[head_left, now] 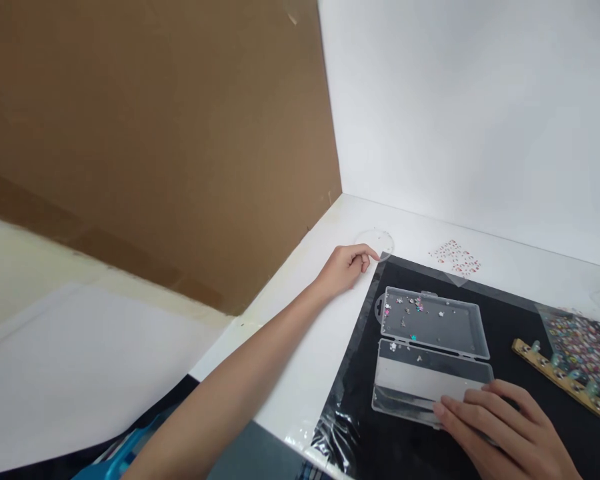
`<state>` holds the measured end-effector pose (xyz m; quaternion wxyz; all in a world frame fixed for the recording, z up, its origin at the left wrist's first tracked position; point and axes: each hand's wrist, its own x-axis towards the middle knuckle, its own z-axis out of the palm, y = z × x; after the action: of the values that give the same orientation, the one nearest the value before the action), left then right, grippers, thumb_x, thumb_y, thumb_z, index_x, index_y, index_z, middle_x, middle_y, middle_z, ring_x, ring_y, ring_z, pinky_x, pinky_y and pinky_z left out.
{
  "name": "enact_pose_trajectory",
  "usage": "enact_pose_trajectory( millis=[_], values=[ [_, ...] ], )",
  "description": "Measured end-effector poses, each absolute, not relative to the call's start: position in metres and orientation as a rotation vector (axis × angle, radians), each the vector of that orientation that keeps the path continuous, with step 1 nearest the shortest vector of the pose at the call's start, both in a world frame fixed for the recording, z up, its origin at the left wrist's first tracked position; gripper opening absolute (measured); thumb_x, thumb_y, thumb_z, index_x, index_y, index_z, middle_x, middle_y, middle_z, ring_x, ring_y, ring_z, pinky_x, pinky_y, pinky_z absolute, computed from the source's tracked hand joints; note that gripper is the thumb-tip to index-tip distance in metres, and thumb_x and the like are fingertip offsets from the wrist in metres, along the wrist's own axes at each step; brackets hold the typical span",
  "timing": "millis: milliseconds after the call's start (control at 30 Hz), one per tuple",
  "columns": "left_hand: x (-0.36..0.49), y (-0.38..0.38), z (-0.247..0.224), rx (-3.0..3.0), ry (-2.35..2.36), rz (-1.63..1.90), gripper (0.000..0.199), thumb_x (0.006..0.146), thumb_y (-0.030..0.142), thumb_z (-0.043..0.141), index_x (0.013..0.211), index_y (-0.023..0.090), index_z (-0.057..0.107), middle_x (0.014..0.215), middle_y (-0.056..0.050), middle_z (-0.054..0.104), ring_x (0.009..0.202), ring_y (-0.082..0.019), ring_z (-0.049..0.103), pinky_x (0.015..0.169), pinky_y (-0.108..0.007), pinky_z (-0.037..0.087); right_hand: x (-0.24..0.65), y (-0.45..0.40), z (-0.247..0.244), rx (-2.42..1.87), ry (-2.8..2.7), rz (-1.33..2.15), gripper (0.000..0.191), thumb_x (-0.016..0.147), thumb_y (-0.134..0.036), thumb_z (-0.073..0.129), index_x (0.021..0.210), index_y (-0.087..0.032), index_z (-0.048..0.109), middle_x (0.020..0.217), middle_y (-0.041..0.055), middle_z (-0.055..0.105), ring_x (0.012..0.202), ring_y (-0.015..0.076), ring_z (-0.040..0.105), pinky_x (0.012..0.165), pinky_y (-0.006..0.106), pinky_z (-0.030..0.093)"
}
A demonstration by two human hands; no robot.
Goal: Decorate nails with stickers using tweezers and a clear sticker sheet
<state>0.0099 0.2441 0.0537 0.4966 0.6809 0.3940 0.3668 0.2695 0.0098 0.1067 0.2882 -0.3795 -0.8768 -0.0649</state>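
My left hand (347,267) rests on the white table top (300,347) with its fingers curled, holding nothing, just beside the corner of a black mat (500,320). A faint transparent disc (375,243) lies just past those fingertips. On the mat, a transparent plastic box (430,353) stands open, with several tiny coloured decorations scattered in its far half. My right hand (495,427) lies over the near corner of the box's other half. Its fingers hide that corner, and I cannot tell whether they grip it.
A gold-coloured wooden strip (557,377) with small teal knobs lies on the mat, beside a patterned sheet in transparent film (583,350). A small sticker sheet (455,258) sits on the table. White and brown cardboard walls (155,133) rise behind.
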Motion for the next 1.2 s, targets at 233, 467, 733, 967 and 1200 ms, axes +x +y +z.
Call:
enact_pose_trajectory(
  millis=[233,467,733,967,1200],
  values=[
    [0.01,0.245,0.054,1.646,0.953,0.883,0.043,0.084,0.0,0.04,0.096,0.016,0.078,0.07,0.003,0.059,0.042,-0.006,0.046,0.038,-0.015,0.031,0.27,0.008,0.105,-1.083,-2.283,-0.194,0.038,0.118,-0.011,0.043,0.11,-0.023,0.078,0.094,-0.0036,0.085,0.085,0.0084,0.078,0.119,0.027,0.041],
    [0.009,0.246,0.052,1.648,0.939,0.888,0.039,0.084,0.003,0.043,0.095,0.017,0.078,0.07,0.003,0.059,0.043,-0.006,0.046,0.038,-0.016,0.031,0.272,0.009,0.1,-1.095,-2.219,-0.228,0.032,0.115,-0.013,0.051,0.109,-0.025,0.08,0.091,-0.004,0.084,0.082,0.0089,0.078,0.115,0.028,0.044],
    [0.008,0.245,0.052,1.643,0.941,0.887,0.04,0.085,0.003,0.043,0.095,0.017,0.078,0.071,0.003,0.059,0.042,-0.006,0.045,0.037,-0.017,0.031,0.269,0.009,0.098,-1.091,-2.245,-0.22,0.033,0.117,-0.014,0.049,0.109,-0.024,0.079,0.09,-0.004,0.084,0.081,0.0087,0.077,0.113,0.027,0.044],
    [0.008,0.246,0.051,1.648,0.934,0.877,0.039,0.085,0.004,0.044,0.097,0.017,0.078,0.072,0.003,0.06,0.044,-0.006,0.046,0.038,-0.015,0.033,0.272,0.009,0.098,-1.11,-2.228,-0.228,0.033,0.117,-0.013,0.049,0.108,-0.024,0.079,0.091,-0.0041,0.084,0.083,0.0092,0.077,0.107,0.029,0.046],
    [0.008,0.246,0.051,1.657,0.942,0.871,0.039,0.085,0.003,0.043,0.096,0.018,0.078,0.071,0.003,0.061,0.042,-0.006,0.045,0.038,-0.015,0.034,0.27,0.011,0.093,-1.092,-2.245,-0.242,0.034,0.118,-0.015,0.048,0.109,-0.024,0.08,0.091,-0.0048,0.083,0.082,0.0082,0.077,0.109,0.028,0.044]
  ],
)
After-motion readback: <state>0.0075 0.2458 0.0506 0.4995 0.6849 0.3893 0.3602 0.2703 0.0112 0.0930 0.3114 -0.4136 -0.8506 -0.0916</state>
